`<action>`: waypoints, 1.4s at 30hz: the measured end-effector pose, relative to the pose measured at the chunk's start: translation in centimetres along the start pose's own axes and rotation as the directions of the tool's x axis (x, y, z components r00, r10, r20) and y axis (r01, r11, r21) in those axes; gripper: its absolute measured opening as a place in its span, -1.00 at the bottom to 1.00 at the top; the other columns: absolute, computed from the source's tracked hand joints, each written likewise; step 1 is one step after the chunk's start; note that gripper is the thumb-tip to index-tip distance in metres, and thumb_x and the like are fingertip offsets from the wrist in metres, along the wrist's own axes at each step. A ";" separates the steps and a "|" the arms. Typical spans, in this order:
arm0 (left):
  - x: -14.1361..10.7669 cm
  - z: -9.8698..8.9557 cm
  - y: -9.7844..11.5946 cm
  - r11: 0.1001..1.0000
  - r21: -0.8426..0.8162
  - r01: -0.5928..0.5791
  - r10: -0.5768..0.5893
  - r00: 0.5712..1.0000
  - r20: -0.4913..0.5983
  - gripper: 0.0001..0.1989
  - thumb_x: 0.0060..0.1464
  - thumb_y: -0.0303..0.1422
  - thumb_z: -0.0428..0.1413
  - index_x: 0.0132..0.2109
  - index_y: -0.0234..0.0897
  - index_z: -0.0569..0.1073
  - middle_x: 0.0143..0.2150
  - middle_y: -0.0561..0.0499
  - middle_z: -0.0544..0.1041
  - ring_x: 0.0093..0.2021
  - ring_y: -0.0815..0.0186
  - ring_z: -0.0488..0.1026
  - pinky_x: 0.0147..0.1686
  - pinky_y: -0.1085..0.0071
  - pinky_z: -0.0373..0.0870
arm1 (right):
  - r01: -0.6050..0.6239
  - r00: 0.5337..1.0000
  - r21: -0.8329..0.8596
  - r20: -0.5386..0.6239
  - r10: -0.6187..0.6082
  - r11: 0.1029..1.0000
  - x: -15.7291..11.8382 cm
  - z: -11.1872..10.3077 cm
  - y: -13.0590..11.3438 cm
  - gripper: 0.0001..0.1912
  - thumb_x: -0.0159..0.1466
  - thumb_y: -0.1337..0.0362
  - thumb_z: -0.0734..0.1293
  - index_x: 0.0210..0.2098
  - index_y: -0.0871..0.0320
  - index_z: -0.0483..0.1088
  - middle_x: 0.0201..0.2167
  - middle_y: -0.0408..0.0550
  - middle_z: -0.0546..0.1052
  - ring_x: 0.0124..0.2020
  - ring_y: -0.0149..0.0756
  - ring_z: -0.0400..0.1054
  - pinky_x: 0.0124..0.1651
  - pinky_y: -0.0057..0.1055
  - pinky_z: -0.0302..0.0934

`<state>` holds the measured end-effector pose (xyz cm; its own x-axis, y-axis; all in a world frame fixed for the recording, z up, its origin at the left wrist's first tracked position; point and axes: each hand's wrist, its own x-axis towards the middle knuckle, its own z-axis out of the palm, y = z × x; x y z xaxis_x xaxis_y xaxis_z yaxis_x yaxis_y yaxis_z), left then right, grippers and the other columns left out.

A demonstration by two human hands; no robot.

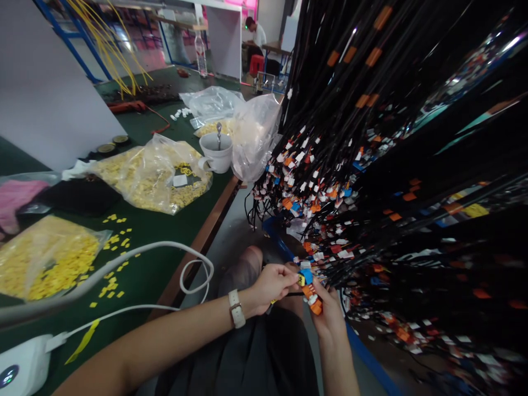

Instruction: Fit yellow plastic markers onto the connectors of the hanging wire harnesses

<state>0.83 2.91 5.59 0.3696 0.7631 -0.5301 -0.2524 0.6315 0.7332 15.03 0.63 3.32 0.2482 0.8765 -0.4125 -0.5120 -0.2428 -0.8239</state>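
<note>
My left hand, with a white watch on its wrist, pinches a small yellow piece against a blue connector. Close on the right, my right hand is wrapped round a group of orange connectors joined to the blue one. Dark wires lead from these connectors toward a large hanging mass of black cables with white, orange, blue and red ends. Both hands are above my lap. Loose yellow pieces lie scattered on the green table to the left.
Plastic bags of yellow pieces and a white cup with a spoon stand on the table. A white cable loops past its wooden edge near a white device. A blue rail runs at lower right. A person sits far back.
</note>
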 end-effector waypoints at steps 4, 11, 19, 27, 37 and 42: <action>-0.1 0.2 -0.2 0.999 -0.042 0.028 -0.028 1.000 0.003 -0.66 -0.18 -0.17 0.20 -0.41 -0.38 0.32 -0.47 -0.02 0.47 -0.71 0.62 0.10 -0.73 0.58 -0.20 | 0.000 1.000 0.038 -0.008 0.001 0.999 -0.1 0.4 0.1 -0.58 -0.17 0.31 0.52 -0.28 0.15 0.46 -0.36 -0.09 0.56 -0.38 -0.28 0.45 -0.26 -0.37 0.34; -0.1 0.3 -0.5 0.996 -0.082 0.037 -0.033 0.998 0.044 -0.75 -0.14 -0.25 0.15 -0.45 -0.38 0.32 -0.48 0.00 0.46 -0.75 0.63 0.06 -0.75 0.55 -0.26 | 0.016 1.000 0.021 0.008 -0.016 1.000 -0.2 0.6 0.3 -0.60 -0.11 0.24 0.50 -0.25 0.15 0.45 -0.35 -0.08 0.56 -0.36 -0.28 0.45 -0.24 -0.37 0.32; 0.0 0.0 -0.7 1.000 -0.028 0.012 -0.010 0.998 0.060 -0.60 -0.19 -0.11 0.23 -0.41 -0.37 0.31 -0.52 0.08 0.38 -0.70 0.64 0.04 -0.72 0.57 -0.21 | 0.022 0.999 0.015 0.034 -0.023 1.000 -0.3 0.4 0.2 -0.63 -0.13 0.28 0.50 -0.30 0.11 0.44 -0.35 -0.11 0.55 -0.34 -0.29 0.44 -0.22 -0.37 0.32; -0.2 0.1 -0.5 1.000 0.007 -0.016 0.015 0.996 0.085 -0.54 -0.17 -0.07 0.21 -0.27 -0.36 0.32 -0.56 0.14 0.32 -0.72 0.63 0.03 -0.71 0.57 -0.20 | 0.000 0.998 -0.010 0.066 0.000 1.000 -1.1 0.6 -0.1 -0.58 -0.08 0.23 0.49 -0.21 0.08 0.41 -0.34 -0.11 0.55 -0.32 -0.24 0.45 -0.24 -0.32 0.33; -1.1 0.7 0.6 0.955 0.171 -0.242 0.230 0.969 0.090 -0.66 -0.06 -0.13 0.13 -0.33 -0.37 0.35 -0.65 0.19 0.20 -0.64 0.55 0.07 -0.63 0.56 -0.05 | -0.014 0.997 0.009 0.082 0.013 1.000 -1.9 1.2 -0.4 -0.54 -0.05 0.23 0.48 -0.15 0.07 0.38 -0.27 -0.08 0.54 -0.25 -0.20 0.44 -0.20 -0.27 0.33; -0.9 0.6 0.2 0.934 0.188 -0.304 0.290 0.952 0.096 -0.74 -0.01 -0.18 0.08 -0.33 -0.32 0.31 -0.60 0.17 0.24 -0.60 0.52 0.12 -0.56 0.56 0.06 | -0.038 0.997 0.045 0.072 0.035 0.998 -1.8 1.1 -0.2 -0.54 -0.06 0.25 0.49 -0.16 0.05 0.40 -0.30 -0.11 0.55 -0.31 -0.26 0.45 -0.23 -0.33 0.33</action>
<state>0.96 2.25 6.51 0.3646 0.8968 -0.2507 -0.1795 0.3319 0.9261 13.79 -0.47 4.61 0.1706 0.8951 -0.4119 -0.5578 -0.2569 -0.7892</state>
